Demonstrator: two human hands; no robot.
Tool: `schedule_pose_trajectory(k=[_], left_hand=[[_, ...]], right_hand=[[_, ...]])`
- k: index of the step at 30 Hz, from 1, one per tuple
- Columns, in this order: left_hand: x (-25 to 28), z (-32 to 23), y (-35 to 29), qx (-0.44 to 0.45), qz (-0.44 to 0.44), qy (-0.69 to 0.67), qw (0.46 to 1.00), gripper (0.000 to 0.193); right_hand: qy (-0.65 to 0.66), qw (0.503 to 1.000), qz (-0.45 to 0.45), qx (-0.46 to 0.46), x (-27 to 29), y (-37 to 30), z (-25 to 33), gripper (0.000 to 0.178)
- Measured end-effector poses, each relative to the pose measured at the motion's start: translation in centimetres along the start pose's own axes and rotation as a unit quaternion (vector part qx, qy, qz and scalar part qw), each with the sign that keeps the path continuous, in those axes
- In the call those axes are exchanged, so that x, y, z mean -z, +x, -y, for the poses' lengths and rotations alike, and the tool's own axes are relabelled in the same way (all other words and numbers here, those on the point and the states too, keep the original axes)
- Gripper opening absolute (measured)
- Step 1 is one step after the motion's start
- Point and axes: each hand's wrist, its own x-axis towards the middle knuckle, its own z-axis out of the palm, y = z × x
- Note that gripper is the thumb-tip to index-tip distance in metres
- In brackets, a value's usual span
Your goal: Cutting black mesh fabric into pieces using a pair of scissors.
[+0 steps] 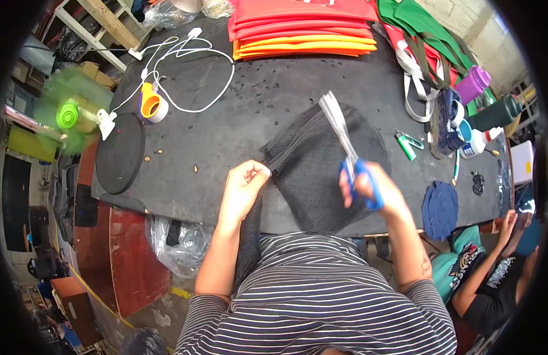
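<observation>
A piece of black mesh fabric (321, 171) lies on the dark table in front of me, part of it hanging over the near edge by my left forearm. My left hand (245, 184) pinches the fabric's left edge between thumb and fingers. In my right hand (371, 188) is a pair of scissors (343, 133) with blue handles, held above the mesh. Their long metal blades point away from me and look closed. Small black scraps (259, 89) are scattered on the table beyond the fabric.
Folded red and orange cloth (303, 32) is stacked at the back. A white cable (191, 109), tape roll (157, 109), black webbing coil (121, 154) and small fan (70, 113) are at left. A green lighter (406, 146), bottles (474, 84) and navy cloth (440, 210) lie right, near another person (492, 284).
</observation>
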Motion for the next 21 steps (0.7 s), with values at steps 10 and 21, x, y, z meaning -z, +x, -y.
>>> schedule_pose_trajectory(k=[10, 21], left_hand=[[0.2, -0.3, 0.1, 0.019, 0.028, -0.053, 0.998, 0.008], [1.1, -1.3, -0.3, 0.069, 0.072, -0.086, 0.991, 0.012]], right_hand=[[0.079, 0.970, 0.132, -0.191, -4.3, -2.2, -4.4, 0.036], [0.075, 0.972, 0.122, -0.188, -4.9, -0.7, -3.8, 0.033]])
